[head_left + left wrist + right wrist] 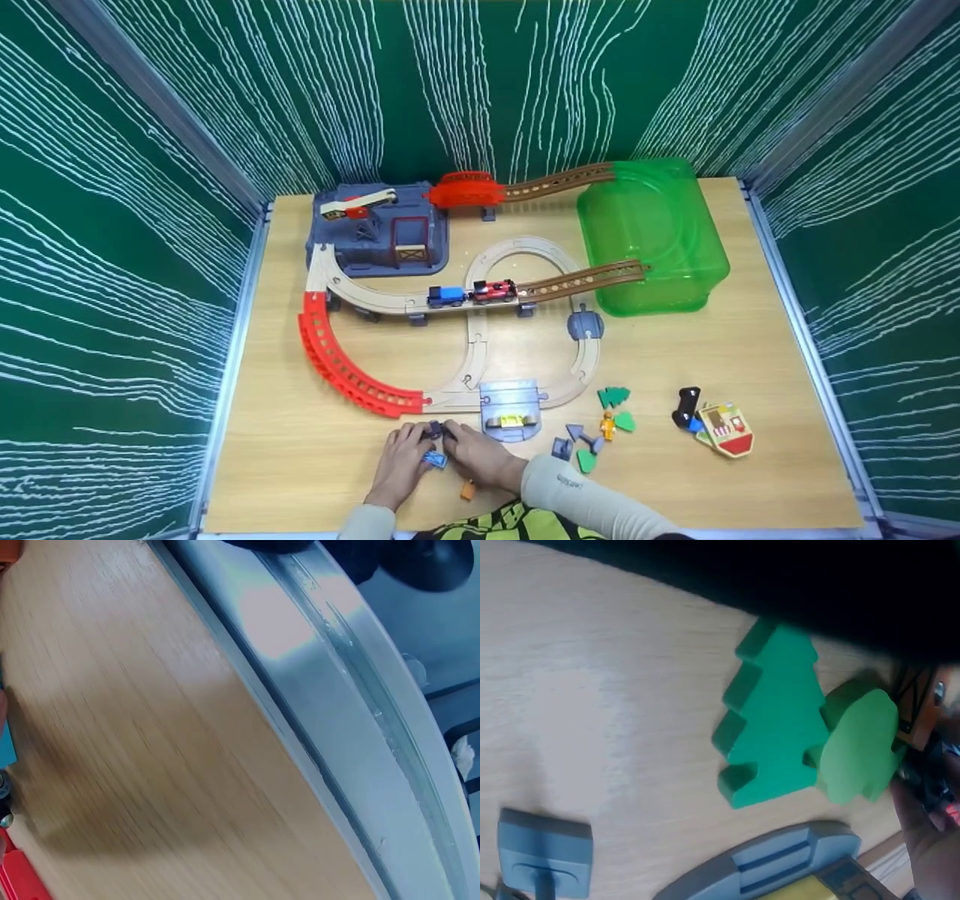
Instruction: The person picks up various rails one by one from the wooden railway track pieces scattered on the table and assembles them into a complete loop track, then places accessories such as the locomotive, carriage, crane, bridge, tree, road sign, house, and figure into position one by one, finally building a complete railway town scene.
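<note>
Near the front of the table, my left hand (pixel 405 457) and right hand (pixel 480 457) meet over a small black train piece (pixel 436 430). The fingers of both hands pinch it, and much of it is covered. A metal tip shows on the black piece (pixel 4 799) at the left edge of the left wrist view. Between the hands lies a blue block (pixel 435 459), close to the left fingers. An orange block (pixel 467 491) sits just below the right hand. In the right wrist view, my right hand (pixel 934 844) shows only partly at the edge.
Ahead stands a track with a red curve (pixel 349 371), a grey crossing (pixel 510 409), and a blue wagon (pixel 447 297) behind a red engine (pixel 495 291). A green bin (pixel 652 232) stands back right. Green trees (pixel 613 396) and an orange figure (pixel 607 425) lie right.
</note>
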Motion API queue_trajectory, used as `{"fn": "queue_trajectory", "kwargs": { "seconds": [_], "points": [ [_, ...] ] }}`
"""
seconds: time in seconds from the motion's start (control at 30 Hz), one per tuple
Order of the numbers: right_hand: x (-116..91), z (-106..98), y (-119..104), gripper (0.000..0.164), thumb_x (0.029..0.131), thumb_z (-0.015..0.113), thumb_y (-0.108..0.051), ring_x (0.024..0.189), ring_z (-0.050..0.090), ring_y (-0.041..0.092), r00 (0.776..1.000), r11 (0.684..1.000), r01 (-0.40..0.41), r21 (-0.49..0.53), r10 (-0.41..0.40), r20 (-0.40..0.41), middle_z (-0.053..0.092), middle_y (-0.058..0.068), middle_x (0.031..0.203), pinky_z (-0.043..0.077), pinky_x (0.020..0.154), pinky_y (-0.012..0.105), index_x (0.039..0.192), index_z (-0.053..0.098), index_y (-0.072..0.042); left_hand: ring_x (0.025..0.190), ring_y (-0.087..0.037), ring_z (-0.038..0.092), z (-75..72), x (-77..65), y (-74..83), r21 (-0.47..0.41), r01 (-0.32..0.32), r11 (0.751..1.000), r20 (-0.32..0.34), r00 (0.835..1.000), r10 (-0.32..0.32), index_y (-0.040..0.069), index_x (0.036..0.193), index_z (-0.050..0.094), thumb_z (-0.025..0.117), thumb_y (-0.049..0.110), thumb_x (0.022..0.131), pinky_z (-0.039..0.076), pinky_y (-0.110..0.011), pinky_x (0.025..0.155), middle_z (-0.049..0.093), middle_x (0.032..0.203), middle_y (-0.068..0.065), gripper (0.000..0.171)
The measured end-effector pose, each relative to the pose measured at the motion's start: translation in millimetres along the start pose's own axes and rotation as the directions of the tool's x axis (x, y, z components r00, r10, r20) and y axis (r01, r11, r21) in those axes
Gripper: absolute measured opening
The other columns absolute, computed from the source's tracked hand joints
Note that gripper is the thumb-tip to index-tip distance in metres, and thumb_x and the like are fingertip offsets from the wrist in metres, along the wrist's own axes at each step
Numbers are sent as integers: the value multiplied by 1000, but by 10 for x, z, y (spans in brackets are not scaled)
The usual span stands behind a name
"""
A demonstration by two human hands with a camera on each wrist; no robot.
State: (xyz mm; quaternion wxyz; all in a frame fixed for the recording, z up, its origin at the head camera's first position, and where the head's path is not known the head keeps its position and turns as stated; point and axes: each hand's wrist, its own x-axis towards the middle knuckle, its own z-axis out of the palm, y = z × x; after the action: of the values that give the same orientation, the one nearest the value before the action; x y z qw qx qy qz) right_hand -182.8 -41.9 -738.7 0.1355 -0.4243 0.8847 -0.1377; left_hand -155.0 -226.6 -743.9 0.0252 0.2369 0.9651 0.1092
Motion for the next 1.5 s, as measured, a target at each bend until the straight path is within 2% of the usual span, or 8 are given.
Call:
{"fn": "queue_trajectory", "kwargs": {
  "seconds": [0.27,0.53,0.63,0.9,1.03,1.17,1.27,1.5],
  "points": [
    [-16,-95,42,25,63,64,-6,88,50,17,997,977,-28,211,42,-65,52,4,99,45,79,25,87,64,-11,101,-18,45,29,-61,-15,7,8,1000,-42,999,-8,10,90,65,75,26,61,40,-34,88,50,113,0,35],
    [-34,-349,52,24,64,62,-5,76,54,5,993,860,-117,496,106,52,62,-5,84,45,66,16,86,68,-11,98,-18,47,68,-65,-29,-26,25,999,-115,993,-28,7,86,66,77,24,57,40,-32,88,52,110,0,35],
    [-72,-439,55,20,66,61,-2,70,54,4,985,756,-167,633,160,69,63,-4,82,46,59,15,84,68,-8,98,-18,47,41,-51,-55,-56,71,996,-112,991,-77,8,85,66,78,23,58,41,-34,88,53,108,0,33],
    [-179,-887,241,18,76,57,0,71,56,14,917,311,-293,904,359,173,64,6,90,46,60,22,90,67,-5,108,-22,41,-140,82,-42,-189,77,979,-60,994,-90,10,87,67,74,22,65,33,-41,91,52,108,-1,27],
    [-271,-1256,362,24,77,52,4,82,59,28,921,173,-261,950,341,191,61,18,98,49,71,33,99,62,4,109,-20,42,-423,258,-1,-371,117,921,-19,991,-134,12,91,64,71,20,71,34,-37,94,54,108,-1,23],
    [-334,-1371,519,25,79,51,4,93,55,36,926,93,-221,971,331,179,59,18,103,46,82,46,103,59,7,98,-14,51,-800,494,92,-598,189,779,102,982,-161,13,102,61,62,22,80,44,-30,84,56,101,3,24],
    [-356,-1361,628,27,79,51,4,94,53,37,933,60,-176,982,329,147,58,18,104,47,80,44,105,57,7,90,-11,53,-1037,667,166,-685,187,704,121,982,-143,13,108,59,55,27,85,47,-27,75,56,101,4,28],
    [-412,-1506,735,33,80,48,-1,98,53,35,941,-11,-116,993,319,113,55,18,110,45,82,47,113,50,6,82,-10,52,-1329,950,251,-742,35,670,-42,994,-99,15,109,58,54,28,86,47,-25,65,56,100,5,26]
  ]
}}
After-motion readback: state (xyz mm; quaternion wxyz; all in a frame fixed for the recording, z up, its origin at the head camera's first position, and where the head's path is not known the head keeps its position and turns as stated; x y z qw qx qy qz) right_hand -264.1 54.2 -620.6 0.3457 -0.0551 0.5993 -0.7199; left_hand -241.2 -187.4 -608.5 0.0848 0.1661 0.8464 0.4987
